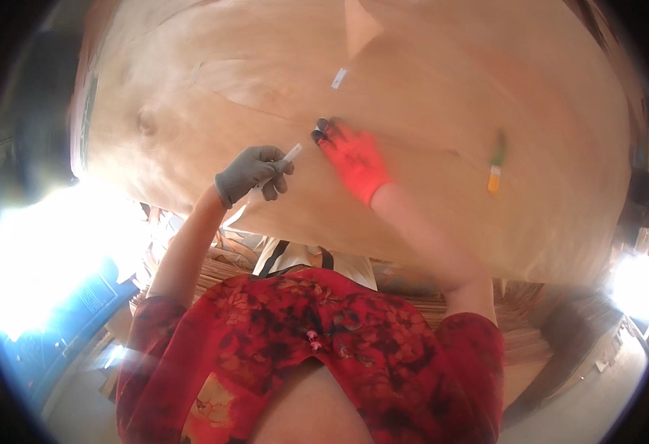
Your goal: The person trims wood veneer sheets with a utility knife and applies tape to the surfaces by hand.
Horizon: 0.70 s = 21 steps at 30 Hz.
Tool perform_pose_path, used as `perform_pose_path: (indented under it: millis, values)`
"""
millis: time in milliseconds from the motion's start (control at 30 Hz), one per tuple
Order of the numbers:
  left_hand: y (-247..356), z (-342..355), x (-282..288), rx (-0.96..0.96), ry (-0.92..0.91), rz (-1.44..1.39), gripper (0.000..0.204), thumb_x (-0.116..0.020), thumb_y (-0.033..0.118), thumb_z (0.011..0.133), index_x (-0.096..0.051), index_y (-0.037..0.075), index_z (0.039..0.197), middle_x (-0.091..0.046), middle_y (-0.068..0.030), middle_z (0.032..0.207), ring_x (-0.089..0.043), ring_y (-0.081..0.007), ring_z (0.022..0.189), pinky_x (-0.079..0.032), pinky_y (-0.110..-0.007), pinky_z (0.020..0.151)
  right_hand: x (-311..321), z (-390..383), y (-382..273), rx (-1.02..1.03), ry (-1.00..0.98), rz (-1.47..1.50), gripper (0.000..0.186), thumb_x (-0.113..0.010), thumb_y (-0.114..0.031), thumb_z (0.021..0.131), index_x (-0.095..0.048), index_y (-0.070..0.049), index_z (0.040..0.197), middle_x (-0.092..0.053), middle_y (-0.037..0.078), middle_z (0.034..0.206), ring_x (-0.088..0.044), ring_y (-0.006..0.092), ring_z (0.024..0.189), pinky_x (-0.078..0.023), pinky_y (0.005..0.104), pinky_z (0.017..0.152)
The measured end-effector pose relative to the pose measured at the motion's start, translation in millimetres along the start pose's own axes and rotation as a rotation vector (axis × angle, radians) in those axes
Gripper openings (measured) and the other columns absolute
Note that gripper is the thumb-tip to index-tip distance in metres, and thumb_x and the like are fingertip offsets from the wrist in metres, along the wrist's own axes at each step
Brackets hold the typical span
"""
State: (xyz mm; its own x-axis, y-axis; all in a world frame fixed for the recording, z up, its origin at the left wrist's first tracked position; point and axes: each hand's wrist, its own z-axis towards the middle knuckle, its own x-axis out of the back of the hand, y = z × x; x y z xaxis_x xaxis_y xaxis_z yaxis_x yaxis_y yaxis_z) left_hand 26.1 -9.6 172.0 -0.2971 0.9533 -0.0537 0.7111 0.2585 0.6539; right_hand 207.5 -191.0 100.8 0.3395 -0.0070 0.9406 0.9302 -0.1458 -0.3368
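My left hand, in a grey glove, is closed on a narrow white strip-like tool held just left of centre over a large tan veneer sheet. My right hand, in a red glove with dark fingertips, lies on the sheet with fingers extended and somewhat blurred, its tips touching a small pale piece that they partly cover. A short white strip lies beyond them. To the right rests a tool with a yellow handle and a green part.
Below the work surface are stacked thin wooden sheets and a pale cloth. A blue object stands at the lower left. Dark edges and clutter border the sheet at the right, and bright light glares on both sides.
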Motion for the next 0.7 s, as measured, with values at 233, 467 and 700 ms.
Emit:
perform_pose_path:
  millis: [233,467,700]
  values:
    - [32.6,3.2,-22.2,-0.12,-0.003,-0.214,0.027,-0.061,0.026,0.103,-0.064,-0.001,0.108,-0.07,-0.0124,0.076,-0.066,-0.0167,0.056,-0.052,-0.027,0.052,18.6,-17.3,-1.3,-0.146,0.377,0.48,0.046,-0.066,-0.006,0.089,-0.062,-0.01,0.135,-0.052,0.008,0.149,-0.048,0.0272,0.135,-0.047,0.0409,0.098]
    - [23.0,34.4,-33.3,-0.261,-0.165,-0.291,0.031,-0.064,0.03,0.102,-0.065,-0.001,0.108,-0.072,-0.0149,0.079,-0.067,-0.019,0.058,-0.054,-0.03,0.055,33.9,3.5,-8.1,-0.513,0.266,1.502,0.024,-0.066,-0.006,0.095,-0.07,0.0,0.119,-0.055,0.007,0.143,-0.06,0.0151,0.109,-0.054,0.0266,0.075]
    - [20.3,22.7,-12.5,-0.24,0.05,-0.363,0.03,-0.065,0.028,0.101,-0.064,-0.001,0.11,-0.073,-0.0147,0.081,-0.069,-0.0194,0.059,-0.055,-0.029,0.055,33.6,63.7,-17.8,-0.381,0.404,1.354,0.014,-0.068,-0.001,0.09,-0.074,0.001,0.103,-0.059,0.008,0.138,-0.062,0.0141,0.106,-0.056,0.0269,0.078]
